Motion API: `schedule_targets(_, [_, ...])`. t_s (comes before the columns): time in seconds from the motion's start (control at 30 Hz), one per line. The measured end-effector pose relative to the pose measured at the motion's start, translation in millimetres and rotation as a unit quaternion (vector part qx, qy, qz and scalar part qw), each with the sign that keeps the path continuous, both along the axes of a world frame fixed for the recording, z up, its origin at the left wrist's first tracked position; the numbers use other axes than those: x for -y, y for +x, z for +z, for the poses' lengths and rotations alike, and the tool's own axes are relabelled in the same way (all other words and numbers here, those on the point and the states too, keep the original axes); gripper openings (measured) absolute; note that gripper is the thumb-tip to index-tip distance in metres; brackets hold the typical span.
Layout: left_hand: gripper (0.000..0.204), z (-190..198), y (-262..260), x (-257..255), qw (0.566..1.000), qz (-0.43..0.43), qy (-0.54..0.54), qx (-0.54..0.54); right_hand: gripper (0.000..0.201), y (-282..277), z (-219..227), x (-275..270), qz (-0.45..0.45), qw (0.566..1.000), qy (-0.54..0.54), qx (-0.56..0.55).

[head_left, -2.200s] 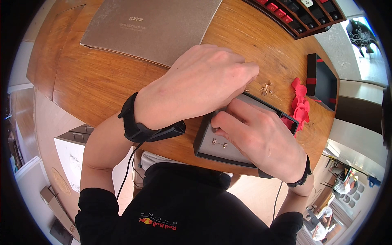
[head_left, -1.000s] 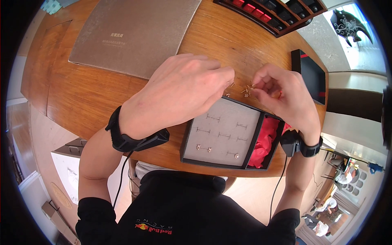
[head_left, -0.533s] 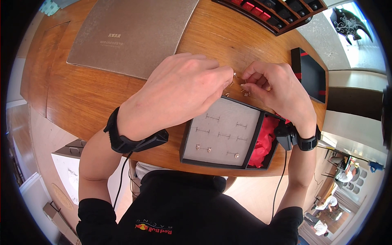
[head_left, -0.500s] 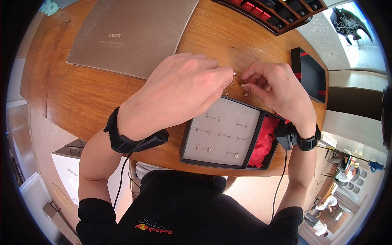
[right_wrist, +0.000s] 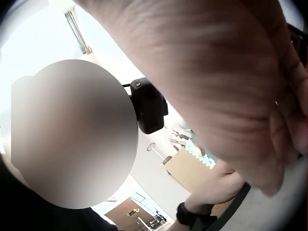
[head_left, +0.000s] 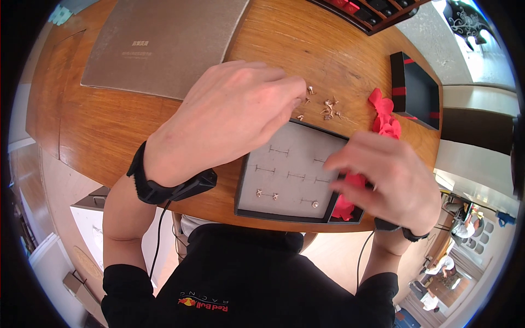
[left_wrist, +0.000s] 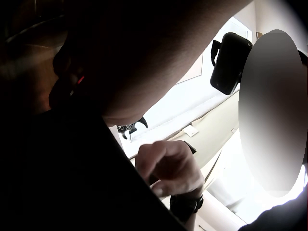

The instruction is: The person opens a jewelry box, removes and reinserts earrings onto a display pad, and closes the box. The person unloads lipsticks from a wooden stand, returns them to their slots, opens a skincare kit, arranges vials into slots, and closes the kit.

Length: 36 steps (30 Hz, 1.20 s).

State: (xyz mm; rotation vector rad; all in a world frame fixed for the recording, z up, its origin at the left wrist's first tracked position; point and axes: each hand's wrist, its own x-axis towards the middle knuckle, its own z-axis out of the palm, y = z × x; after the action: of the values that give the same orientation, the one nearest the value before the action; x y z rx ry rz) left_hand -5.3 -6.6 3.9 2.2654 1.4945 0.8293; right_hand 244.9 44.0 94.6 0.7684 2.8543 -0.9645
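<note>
The right hand (head_left: 389,177) has drawn back toward the body from the loose earrings (head_left: 330,109) and now hangs over the right side of the black box (head_left: 295,216). The red petals (head_left: 384,112) on the table (head_left: 350,71), hidden behind that hand a moment ago, show again beyond its knuckles. The left hand (head_left: 227,117) has kept nearly the same place at the box's far left corner.

The right hand's index finger and thumb are bent and spread apart, their tips pointing left over the edge of the grey pad (head_left: 298,158); blur and the back of the hand hide the other fingers, so I cannot tell whether they hold anything. Under the thumb, red petals fill the box's side compartment (head_left: 343,210).

The left hand's fingers curl downward, the index fingertip close to the small earrings lying just past it. Whether it pinches one cannot be told. The main cluster of loose earrings lies to the right of these fingertips, beyond the box.

To the left of the right thumb, a pearl earring (head_left: 315,204) sits on the pad; farther left are two star-like earrings (head_left: 267,194) at one slit. Other slits lie between the two hands. The black lid (head_left: 418,93) stands beyond the right hand's fingers, and the brown folder (head_left: 158,49) lies beyond the left hand.
</note>
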Motion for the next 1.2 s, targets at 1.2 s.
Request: schedule_targets(1.2, [0.006,2,-2,1,1.0,-0.006,-0.002,-0.03,0.01,14,-42,-60,-0.093,0.996,0.01,-0.007])
